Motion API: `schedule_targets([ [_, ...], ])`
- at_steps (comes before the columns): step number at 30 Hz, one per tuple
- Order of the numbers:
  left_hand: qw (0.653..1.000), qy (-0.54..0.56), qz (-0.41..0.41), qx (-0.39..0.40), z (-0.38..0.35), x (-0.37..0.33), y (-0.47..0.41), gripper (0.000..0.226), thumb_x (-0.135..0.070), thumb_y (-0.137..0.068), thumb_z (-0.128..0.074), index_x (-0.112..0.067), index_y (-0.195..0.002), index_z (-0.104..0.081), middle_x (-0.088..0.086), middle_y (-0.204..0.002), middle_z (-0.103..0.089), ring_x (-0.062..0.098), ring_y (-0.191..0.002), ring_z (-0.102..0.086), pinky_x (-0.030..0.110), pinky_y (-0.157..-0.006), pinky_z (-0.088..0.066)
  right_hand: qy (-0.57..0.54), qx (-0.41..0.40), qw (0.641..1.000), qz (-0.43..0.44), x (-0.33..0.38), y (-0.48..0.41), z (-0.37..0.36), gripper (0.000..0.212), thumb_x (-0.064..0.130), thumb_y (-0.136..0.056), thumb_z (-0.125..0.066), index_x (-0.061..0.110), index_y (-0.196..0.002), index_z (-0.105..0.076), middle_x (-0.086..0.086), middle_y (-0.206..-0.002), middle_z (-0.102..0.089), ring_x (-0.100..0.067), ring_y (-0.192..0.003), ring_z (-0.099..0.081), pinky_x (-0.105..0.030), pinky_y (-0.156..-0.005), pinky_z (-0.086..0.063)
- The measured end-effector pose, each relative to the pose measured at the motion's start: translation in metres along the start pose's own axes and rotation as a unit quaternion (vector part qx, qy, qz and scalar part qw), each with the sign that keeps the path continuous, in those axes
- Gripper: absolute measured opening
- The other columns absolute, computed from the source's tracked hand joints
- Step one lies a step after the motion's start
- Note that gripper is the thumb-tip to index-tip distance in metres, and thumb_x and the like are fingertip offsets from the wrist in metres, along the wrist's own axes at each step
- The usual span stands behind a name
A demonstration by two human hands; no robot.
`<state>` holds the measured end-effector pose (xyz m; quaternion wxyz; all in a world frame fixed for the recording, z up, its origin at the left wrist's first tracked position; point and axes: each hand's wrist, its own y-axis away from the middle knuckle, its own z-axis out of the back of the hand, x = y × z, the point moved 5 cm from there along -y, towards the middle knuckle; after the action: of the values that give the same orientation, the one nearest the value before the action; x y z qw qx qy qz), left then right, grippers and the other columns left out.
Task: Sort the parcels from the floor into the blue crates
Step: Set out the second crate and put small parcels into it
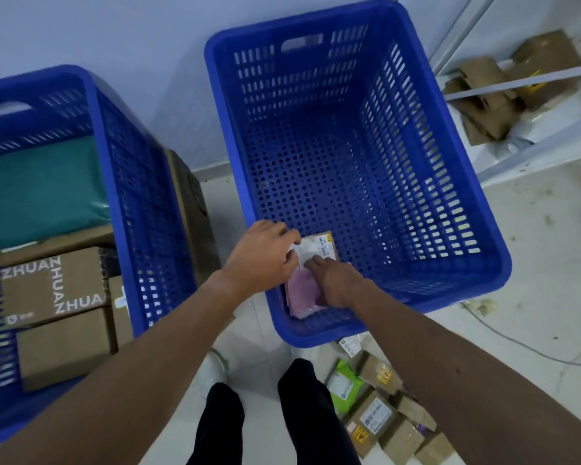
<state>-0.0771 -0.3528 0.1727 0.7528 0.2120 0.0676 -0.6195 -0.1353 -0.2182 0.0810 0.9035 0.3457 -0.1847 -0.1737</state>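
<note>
Two blue crates stand on the floor. Both my hands reach into the near left corner of the right crate [483, 229]. A pink parcel [304, 292] lies there on the crate's bottom, with a small brown labelled parcel [322, 246] just beyond it. My left hand [260, 260] pinches the white label edge of the small parcel. My right hand [336, 283] rests flat on the pink parcel, fingers spread. The left crate [121, 182] holds a green bag [41, 193] and several brown cartons [51, 286].
Several loose parcels [376, 407], brown boxes and a green bag, lie on the floor at my right foot. A flat carton [192, 209] leans between the crates. A white shelf frame [524, 78] with cardboard scraps stands at the right. A cable [517, 340] runs across the floor.
</note>
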Motion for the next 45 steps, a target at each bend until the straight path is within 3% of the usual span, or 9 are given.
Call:
schedule_targets([
  [6,1.0,0.01,0.002,-0.019,-0.005,0.0,-0.002,0.029,-0.032,-0.095,-0.051,-0.02,-0.116,-0.066,-0.001,-0.098,-0.066,0.019,-0.093,-0.059,0.033,-0.103,-0.036,-0.059,0.074,0.992,-0.081,-0.016,-0.003,-0.016,0.054,0.024,-0.093,-0.06,0.007,-0.141,-0.042,-0.012,-0.149,-0.035,-0.032,-0.129,-0.046,-0.04,-0.096,-0.044],
  [15,1.0,0.011,0.026,0.009,-0.013,-0.003,-0.011,0.03,-0.032,-0.096,-0.05,-0.022,-0.12,-0.065,-0.002,-0.104,-0.067,0.019,-0.098,-0.061,0.034,-0.106,-0.034,-0.151,0.129,0.975,-0.099,-0.023,0.002,-0.025,0.061,0.026,-0.094,-0.055,0.015,-0.151,-0.037,-0.011,-0.152,-0.034,-0.032,-0.129,-0.047,-0.039,-0.101,-0.044],
  [18,0.998,0.024,0.039,0.041,-0.01,-0.009,-0.011,0.031,-0.03,-0.098,-0.049,-0.023,-0.124,-0.064,0.0,-0.109,-0.066,0.02,-0.099,-0.061,0.035,-0.098,-0.041,-0.199,0.14,0.961,-0.129,-0.026,0.012,-0.022,0.063,0.024,-0.093,-0.056,0.016,-0.152,-0.037,-0.009,-0.152,-0.039,-0.03,-0.131,-0.046,-0.037,-0.104,-0.042],
  [24,0.982,0.096,0.123,0.103,0.004,-0.028,0.003,0.029,-0.027,-0.098,-0.049,-0.025,-0.124,-0.062,0.001,-0.113,-0.068,0.023,-0.101,-0.064,0.034,-0.081,-0.048,-0.216,0.086,0.96,-0.157,-0.028,0.059,0.008,0.059,0.038,-0.09,-0.058,0.012,-0.142,-0.048,-0.011,-0.142,-0.05,-0.029,-0.125,-0.051,-0.035,-0.096,-0.044],
  [26,0.979,0.108,0.134,0.114,0.009,-0.039,0.009,0.028,-0.028,-0.099,-0.048,-0.025,-0.122,-0.063,0.001,-0.113,-0.07,0.024,-0.102,-0.065,0.035,-0.082,-0.049,-0.218,0.057,0.958,-0.176,-0.031,0.078,0.016,0.055,0.039,-0.092,-0.057,0.011,-0.139,-0.05,-0.011,-0.14,-0.052,-0.029,-0.123,-0.052,-0.033,-0.092,-0.043],
  [29,0.976,0.114,0.139,0.122,0.02,-0.055,0.02,0.026,-0.035,-0.1,-0.046,-0.027,-0.117,-0.064,0.001,-0.12,-0.07,0.025,-0.107,-0.064,0.038,-0.09,-0.051,-0.217,0.022,0.955,-0.202,-0.032,0.11,0.024,0.053,0.039,-0.094,-0.053,0.013,-0.14,-0.05,-0.009,-0.143,-0.05,-0.029,-0.129,-0.049,-0.037,-0.103,-0.044],
  [36,0.978,0.155,0.096,0.103,0.049,-0.084,0.072,0.02,-0.03,-0.101,-0.049,-0.022,-0.114,-0.062,0.003,-0.117,-0.068,0.025,-0.103,-0.06,0.036,-0.088,-0.048,-0.25,-0.204,0.9,-0.292,-0.006,0.225,0.018,0.05,0.035,-0.094,-0.051,0.012,-0.138,-0.047,-0.01,-0.135,-0.05,-0.031,-0.126,-0.046,-0.038,-0.102,-0.041],
  [41,0.986,0.158,0.018,0.053,0.063,-0.112,0.116,0.022,-0.023,-0.099,-0.052,-0.019,-0.116,-0.065,0.002,-0.111,-0.07,0.025,-0.102,-0.064,0.041,-0.089,-0.052,-0.264,-0.136,0.875,-0.382,0.02,0.306,-0.042,0.06,0.042,-0.092,-0.051,0.011,-0.142,-0.041,-0.011,-0.136,-0.047,-0.031,-0.126,-0.046,-0.042,-0.097,-0.042],
  [45,0.987,0.142,-0.036,0.07,0.055,-0.146,0.135,0.023,-0.025,-0.099,-0.052,-0.02,-0.116,-0.066,0.0,-0.111,-0.071,0.023,-0.101,-0.065,0.042,-0.09,-0.053,-0.299,-0.103,0.844,-0.432,0.035,0.367,-0.087,0.059,0.043,-0.092,-0.051,0.008,-0.139,-0.042,-0.016,-0.136,-0.046,-0.034,-0.125,-0.047,-0.042,-0.099,-0.041],
])
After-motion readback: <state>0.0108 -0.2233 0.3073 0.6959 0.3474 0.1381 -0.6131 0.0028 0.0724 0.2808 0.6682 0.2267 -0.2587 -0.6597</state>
